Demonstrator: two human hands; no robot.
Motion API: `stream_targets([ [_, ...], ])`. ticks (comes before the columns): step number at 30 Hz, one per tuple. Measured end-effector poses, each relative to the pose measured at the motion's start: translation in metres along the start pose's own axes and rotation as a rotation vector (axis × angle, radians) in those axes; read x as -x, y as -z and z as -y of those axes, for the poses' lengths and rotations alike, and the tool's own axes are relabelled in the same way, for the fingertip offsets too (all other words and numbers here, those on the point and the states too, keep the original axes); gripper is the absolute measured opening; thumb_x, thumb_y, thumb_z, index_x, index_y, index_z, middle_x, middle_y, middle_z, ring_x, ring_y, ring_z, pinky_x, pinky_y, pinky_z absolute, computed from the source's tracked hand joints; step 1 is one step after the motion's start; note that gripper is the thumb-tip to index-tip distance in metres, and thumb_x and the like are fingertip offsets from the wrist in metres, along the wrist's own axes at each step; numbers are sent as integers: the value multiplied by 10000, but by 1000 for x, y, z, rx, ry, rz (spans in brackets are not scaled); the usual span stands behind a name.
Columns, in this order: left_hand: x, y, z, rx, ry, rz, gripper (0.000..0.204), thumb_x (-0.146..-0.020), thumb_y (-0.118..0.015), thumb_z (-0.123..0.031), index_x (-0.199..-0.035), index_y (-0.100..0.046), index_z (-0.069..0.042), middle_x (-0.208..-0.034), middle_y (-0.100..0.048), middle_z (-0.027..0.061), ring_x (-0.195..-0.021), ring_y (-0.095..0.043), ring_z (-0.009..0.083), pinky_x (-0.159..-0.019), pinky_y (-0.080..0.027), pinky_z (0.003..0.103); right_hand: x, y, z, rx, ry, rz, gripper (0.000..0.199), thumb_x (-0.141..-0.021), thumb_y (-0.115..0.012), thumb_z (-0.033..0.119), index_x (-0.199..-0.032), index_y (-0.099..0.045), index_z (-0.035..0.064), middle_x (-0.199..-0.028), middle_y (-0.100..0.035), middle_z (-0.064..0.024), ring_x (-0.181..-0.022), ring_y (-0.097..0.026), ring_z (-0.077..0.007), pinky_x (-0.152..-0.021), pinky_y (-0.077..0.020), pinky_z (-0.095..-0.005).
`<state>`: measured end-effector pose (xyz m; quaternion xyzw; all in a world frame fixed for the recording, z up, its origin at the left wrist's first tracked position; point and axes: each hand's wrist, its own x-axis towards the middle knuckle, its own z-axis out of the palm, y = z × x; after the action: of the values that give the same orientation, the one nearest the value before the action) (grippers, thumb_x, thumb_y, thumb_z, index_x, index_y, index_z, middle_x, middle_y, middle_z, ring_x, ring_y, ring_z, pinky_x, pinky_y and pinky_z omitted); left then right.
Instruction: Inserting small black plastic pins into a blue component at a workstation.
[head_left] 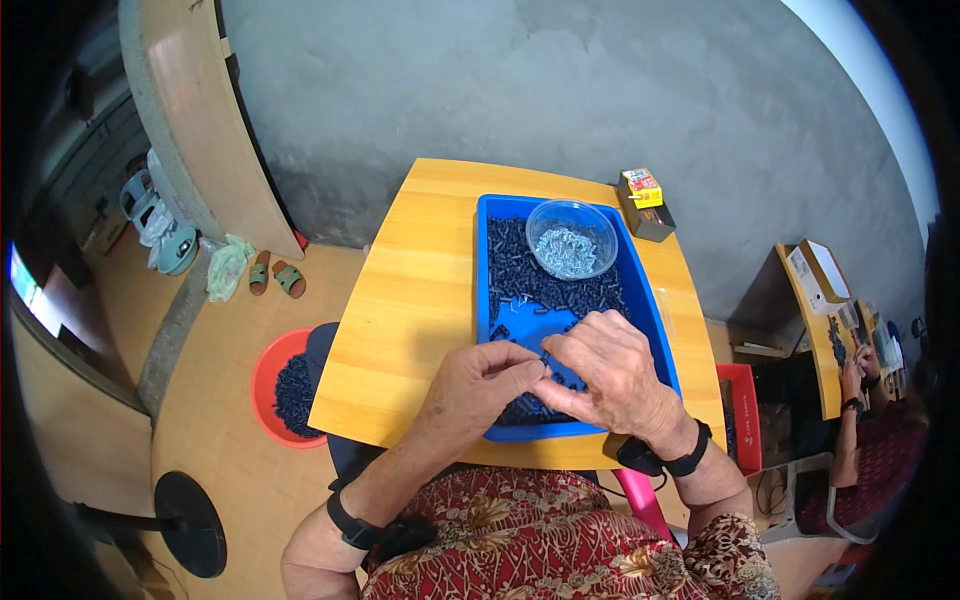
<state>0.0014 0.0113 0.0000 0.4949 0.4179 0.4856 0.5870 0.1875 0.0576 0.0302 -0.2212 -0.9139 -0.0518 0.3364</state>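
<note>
Over the near part of a blue tray (483, 290), my left hand (478, 388) and my right hand (618, 378) meet at the fingertips. Thumb and forefinger of the left pinch a small dark piece, mostly hidden by the fingers. My right fingers are closed right against it; what they grip is too small to make out. Many small black pieces (510, 262) cover much of the tray, leaving a patch of blue bottom showing. At the tray's far end a clear round bowl (534, 212) rests on them, holding many small silvery metal pins (565, 252).
A yellow wooden table (400, 330) carries the tray. Beside its far right corner stands a dark box (655, 222) with a yellow-red packet. A red basin (262, 385) of black pieces sits on the floor at left. Another person's hands (858, 370) work at a table far right.
</note>
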Motion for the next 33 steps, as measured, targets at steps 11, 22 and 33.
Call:
stream_targets([
  [11,0,2,2,-88,30,-6,212,-888,-649,-191,-916,-712,9,-748,-631,-25,-698,-518,37,-608,-410,216,-1,-6,2,-64,51,-49,205,-684,-761,141,-703,-564,87,-616,-488,-24,-591,-502,-196,-554,-396,-332],
  [22,-4,1,-6,-129,73,13,178,-870,-657,-128,-936,-695,33,-856,-678,38,-810,-595,87,-736,-460,231,3,-2,-2,-117,1,6,194,-716,-754,172,-771,-597,71,-706,-542,-58,-651,-547,-233,-596,-423,-353],
  [33,4,1,-6,4,138,-30,174,-850,-664,-115,-950,-700,22,-872,-686,53,-822,-599,101,-780,-445,243,6,-7,-4,-15,99,78,239,-803,-678,265,-762,-514,95,-644,-488,-50,-662,-514,-216,-620,-407,-350],
])
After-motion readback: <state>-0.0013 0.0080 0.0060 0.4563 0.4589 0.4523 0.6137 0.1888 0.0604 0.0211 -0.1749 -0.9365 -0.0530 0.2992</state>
